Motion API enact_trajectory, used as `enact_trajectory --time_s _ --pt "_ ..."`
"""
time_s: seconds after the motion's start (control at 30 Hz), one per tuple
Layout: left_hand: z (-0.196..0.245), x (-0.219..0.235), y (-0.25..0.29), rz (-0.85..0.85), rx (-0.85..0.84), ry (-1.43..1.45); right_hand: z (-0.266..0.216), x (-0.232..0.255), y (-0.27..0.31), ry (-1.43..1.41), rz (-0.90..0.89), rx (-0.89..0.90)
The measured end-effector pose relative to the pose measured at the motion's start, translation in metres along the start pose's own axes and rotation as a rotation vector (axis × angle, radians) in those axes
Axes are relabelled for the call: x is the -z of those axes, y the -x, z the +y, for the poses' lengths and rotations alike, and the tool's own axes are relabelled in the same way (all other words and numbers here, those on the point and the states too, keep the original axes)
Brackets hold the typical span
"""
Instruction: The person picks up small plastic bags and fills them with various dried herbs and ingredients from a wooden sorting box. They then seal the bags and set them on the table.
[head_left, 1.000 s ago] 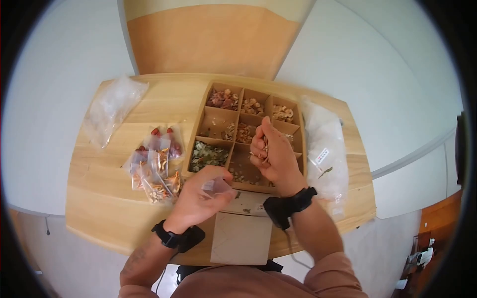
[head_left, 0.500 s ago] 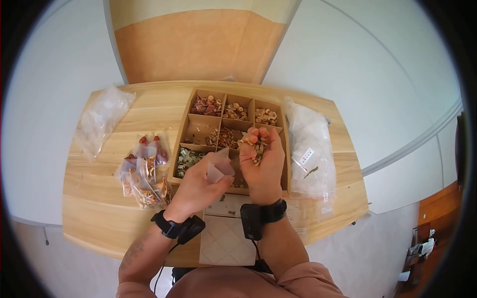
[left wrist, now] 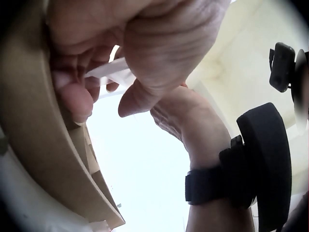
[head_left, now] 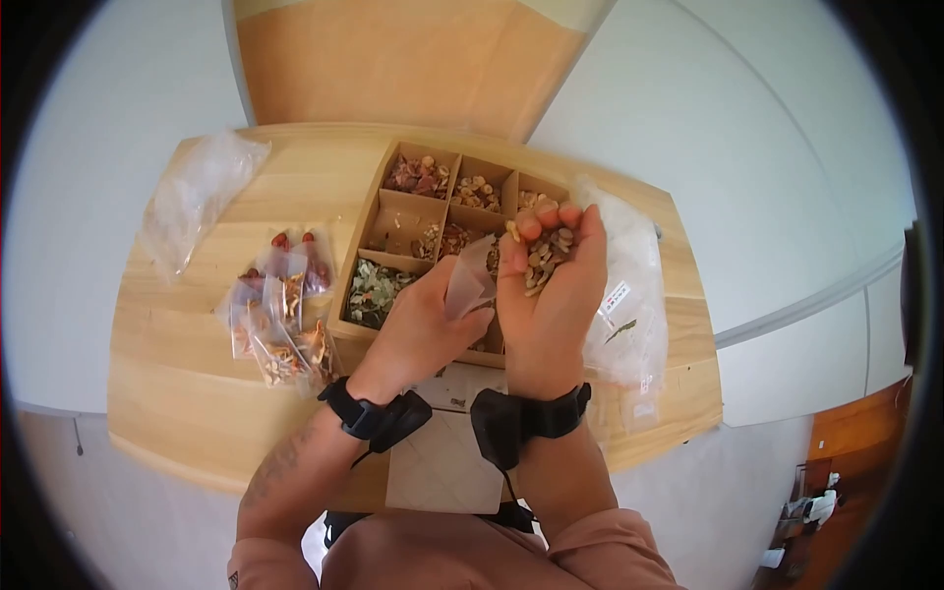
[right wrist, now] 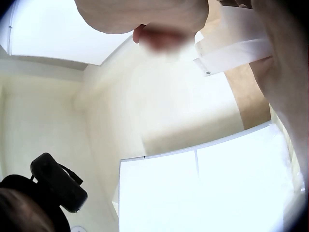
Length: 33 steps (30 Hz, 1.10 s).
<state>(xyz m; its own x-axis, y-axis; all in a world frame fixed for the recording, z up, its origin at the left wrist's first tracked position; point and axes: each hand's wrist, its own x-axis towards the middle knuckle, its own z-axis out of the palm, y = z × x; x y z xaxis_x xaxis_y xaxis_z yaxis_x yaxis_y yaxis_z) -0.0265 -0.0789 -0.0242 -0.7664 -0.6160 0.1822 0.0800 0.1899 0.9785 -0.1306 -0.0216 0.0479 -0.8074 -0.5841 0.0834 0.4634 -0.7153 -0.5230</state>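
In the head view the left hand [head_left: 423,320] grips a small translucent bag [head_left: 470,280] between thumb and fingers, its mouth upward. Beside it the right hand [head_left: 553,305] is cupped palm up, fingers curled round a small heap of dried slices [head_left: 547,258]. Both hands are above the divided cardboard box [head_left: 359,285], the bag close to the right palm. The left wrist view shows the left hand [left wrist: 140,43] pinching the pale bag [left wrist: 116,71]. Part of the right hand [right wrist: 145,14] and the bag [right wrist: 236,53] appear in the right wrist view.
Several filled small bags [head_left: 285,324] lie left of the box. A large plastic bag [head_left: 202,197] rests at the table's back left, another [head_left: 629,334] right of the box. A pale tile-like sheet [head_left: 444,467] lies at the table's front edge.
The right hand has turned from a closed, palm-down-looking pose to palm up, showing the slices. The left hand with its bag has moved up and right, close beside it.
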Motion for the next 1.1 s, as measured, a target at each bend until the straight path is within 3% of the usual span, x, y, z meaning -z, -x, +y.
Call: enact_trajectory --time_s 0.23,0.93,1.1 --pt "0.004 0.001 0.001 0.017 0.033 -0.036 0.003 -0.01 0.001 0.143 0.007 0.075" --pt "0.001 0.003 0.002 0.037 0.011 -0.023 0.016 -0.009 0.005 0.368 -0.191 0.106" --pt "0.012 0.009 0.003 0.004 0.091 -0.054 0.017 -0.008 0.005 0.391 -0.198 0.116"
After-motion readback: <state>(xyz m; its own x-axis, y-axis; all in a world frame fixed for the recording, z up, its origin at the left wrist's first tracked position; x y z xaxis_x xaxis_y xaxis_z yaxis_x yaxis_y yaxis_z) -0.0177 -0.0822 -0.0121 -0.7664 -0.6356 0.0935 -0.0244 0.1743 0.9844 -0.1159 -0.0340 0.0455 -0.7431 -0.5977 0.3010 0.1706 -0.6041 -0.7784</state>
